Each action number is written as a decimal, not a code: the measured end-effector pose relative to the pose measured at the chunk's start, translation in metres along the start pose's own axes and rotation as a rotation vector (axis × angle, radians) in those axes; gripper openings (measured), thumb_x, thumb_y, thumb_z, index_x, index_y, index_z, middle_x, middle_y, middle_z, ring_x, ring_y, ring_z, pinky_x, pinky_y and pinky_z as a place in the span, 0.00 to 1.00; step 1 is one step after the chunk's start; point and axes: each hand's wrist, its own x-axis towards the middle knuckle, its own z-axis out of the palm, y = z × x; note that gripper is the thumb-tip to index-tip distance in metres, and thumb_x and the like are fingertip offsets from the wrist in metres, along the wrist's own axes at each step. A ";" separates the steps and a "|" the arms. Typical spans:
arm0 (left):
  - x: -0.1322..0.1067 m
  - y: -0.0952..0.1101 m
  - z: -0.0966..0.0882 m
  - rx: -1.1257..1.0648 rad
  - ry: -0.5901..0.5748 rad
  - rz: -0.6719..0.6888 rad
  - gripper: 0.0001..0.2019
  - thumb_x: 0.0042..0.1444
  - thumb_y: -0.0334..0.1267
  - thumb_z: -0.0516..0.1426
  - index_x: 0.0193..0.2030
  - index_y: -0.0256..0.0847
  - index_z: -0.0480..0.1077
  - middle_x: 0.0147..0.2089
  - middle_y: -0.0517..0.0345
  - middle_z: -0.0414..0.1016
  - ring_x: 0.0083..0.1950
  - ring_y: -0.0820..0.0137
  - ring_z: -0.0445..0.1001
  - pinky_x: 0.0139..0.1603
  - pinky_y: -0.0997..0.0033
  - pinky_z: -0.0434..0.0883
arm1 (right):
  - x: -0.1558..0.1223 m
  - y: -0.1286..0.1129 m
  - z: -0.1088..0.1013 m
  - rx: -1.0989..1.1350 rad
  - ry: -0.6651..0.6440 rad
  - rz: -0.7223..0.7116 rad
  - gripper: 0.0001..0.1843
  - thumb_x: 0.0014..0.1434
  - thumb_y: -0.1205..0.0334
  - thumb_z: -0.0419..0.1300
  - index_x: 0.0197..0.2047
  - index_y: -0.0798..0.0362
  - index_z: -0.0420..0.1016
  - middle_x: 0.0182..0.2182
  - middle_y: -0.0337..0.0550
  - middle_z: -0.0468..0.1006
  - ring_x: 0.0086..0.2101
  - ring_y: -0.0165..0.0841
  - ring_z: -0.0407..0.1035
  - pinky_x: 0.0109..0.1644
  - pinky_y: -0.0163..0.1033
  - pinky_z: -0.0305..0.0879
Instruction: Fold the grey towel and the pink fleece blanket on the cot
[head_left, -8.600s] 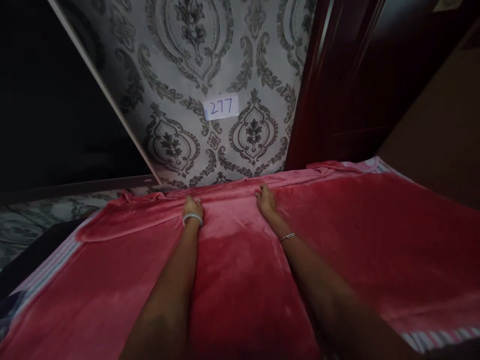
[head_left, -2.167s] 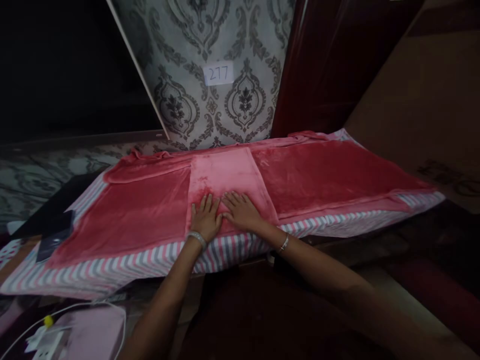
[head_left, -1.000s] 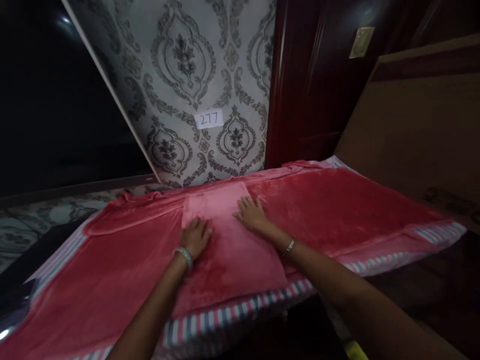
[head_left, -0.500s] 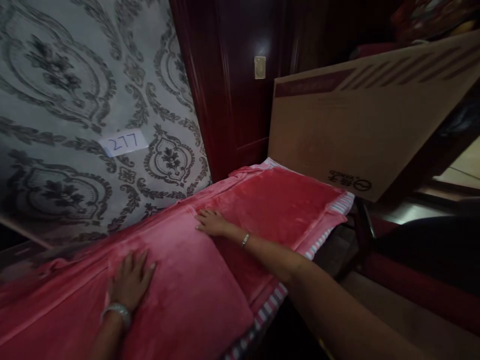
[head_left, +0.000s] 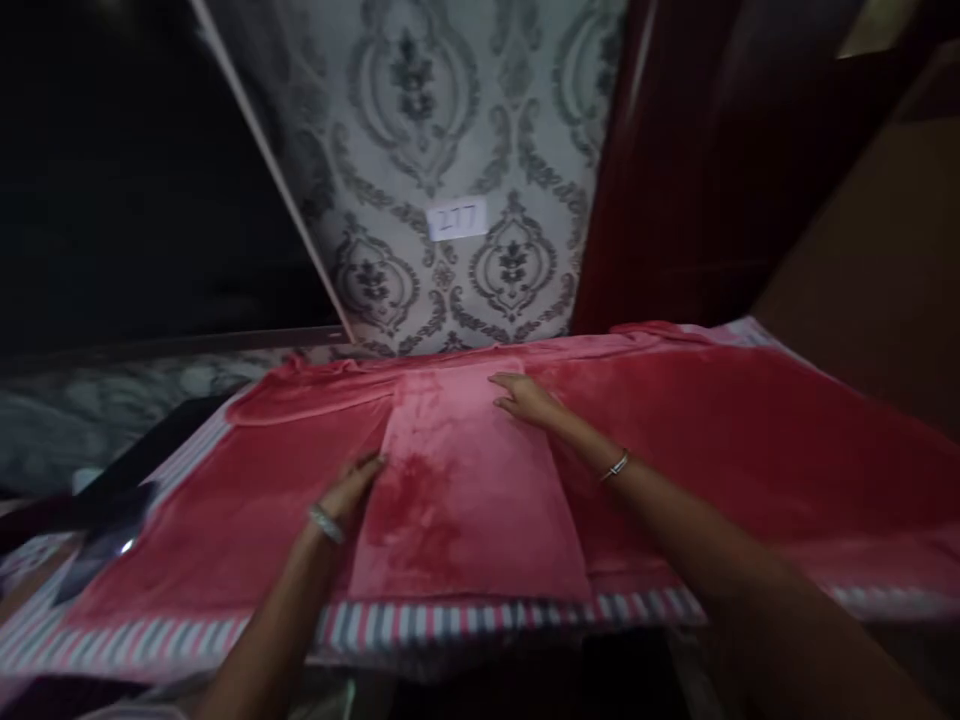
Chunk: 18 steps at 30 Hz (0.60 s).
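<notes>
A folded pink velvet cloth point(head_left: 487, 480) lies as a flat panel, darker red in brushed patches, on top of a larger red velvet cloth point(head_left: 712, 440). At the panel's left edge is my left hand point(head_left: 358, 485), side-on, its slightly blurred fingers stretched toward the fold. It wears a thick bracelet. My right hand point(head_left: 526, 400) rests open at the panel's upper right, thumb and fingers apart. A thin bracelet circles that wrist. Both hands touch the fabric. Underneath, a striped cloth point(head_left: 420, 622) shows along the front.
Behind stands a patterned wall point(head_left: 409, 130) with a paper label point(head_left: 457, 218) reading 277. A large dark screen point(head_left: 150, 180) is at left. A dark red wooden panel point(head_left: 675, 200) and a cardboard box point(head_left: 877, 260) stand at right.
The view has swung left, bringing the dark screen in. My left hand has gone from lying flat on the pink cloth to its left edge; my right hand stays by the upper right edge.
</notes>
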 end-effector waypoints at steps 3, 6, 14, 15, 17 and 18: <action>-0.019 -0.012 -0.006 -0.115 -0.066 -0.035 0.37 0.41 0.58 0.70 0.51 0.30 0.76 0.48 0.37 0.82 0.49 0.50 0.81 0.49 0.54 0.78 | 0.047 -0.030 0.022 0.013 -0.047 -0.059 0.32 0.64 0.67 0.56 0.71 0.55 0.64 0.68 0.49 0.65 0.67 0.38 0.60 0.71 0.45 0.55; -0.021 -0.022 0.001 -0.034 -0.003 0.092 0.37 0.43 0.59 0.68 0.53 0.31 0.75 0.54 0.37 0.80 0.56 0.49 0.79 0.57 0.52 0.75 | 0.087 -0.047 0.039 -0.002 -0.082 -0.071 0.35 0.62 0.73 0.52 0.72 0.55 0.63 0.68 0.49 0.65 0.66 0.37 0.61 0.70 0.42 0.57; -0.035 -0.038 -0.011 0.231 0.096 0.205 0.36 0.48 0.57 0.64 0.59 0.35 0.73 0.61 0.41 0.77 0.62 0.50 0.74 0.67 0.50 0.68 | 0.138 -0.040 0.064 -0.067 -0.206 -0.006 0.35 0.57 0.69 0.59 0.69 0.55 0.68 0.62 0.54 0.73 0.59 0.44 0.70 0.63 0.44 0.65; -0.041 -0.037 -0.012 0.170 0.039 0.185 0.35 0.49 0.58 0.64 0.59 0.36 0.74 0.60 0.41 0.77 0.62 0.51 0.75 0.67 0.50 0.69 | 0.140 -0.038 0.064 -0.067 -0.217 -0.003 0.34 0.58 0.67 0.61 0.68 0.55 0.69 0.61 0.55 0.74 0.58 0.44 0.71 0.62 0.43 0.66; -0.054 -0.033 -0.012 0.024 -0.079 0.120 0.33 0.51 0.59 0.64 0.57 0.37 0.76 0.58 0.41 0.78 0.60 0.51 0.76 0.65 0.50 0.71 | 0.143 -0.034 0.064 -0.056 -0.242 -0.001 0.31 0.58 0.63 0.62 0.66 0.54 0.72 0.58 0.53 0.76 0.55 0.43 0.73 0.59 0.40 0.67; -0.060 -0.032 -0.011 -0.041 -0.128 0.082 0.33 0.51 0.60 0.64 0.56 0.37 0.76 0.58 0.41 0.79 0.60 0.50 0.77 0.64 0.50 0.71 | 0.144 -0.032 0.064 -0.046 -0.257 0.000 0.29 0.59 0.61 0.63 0.64 0.53 0.74 0.56 0.51 0.78 0.53 0.42 0.74 0.58 0.39 0.68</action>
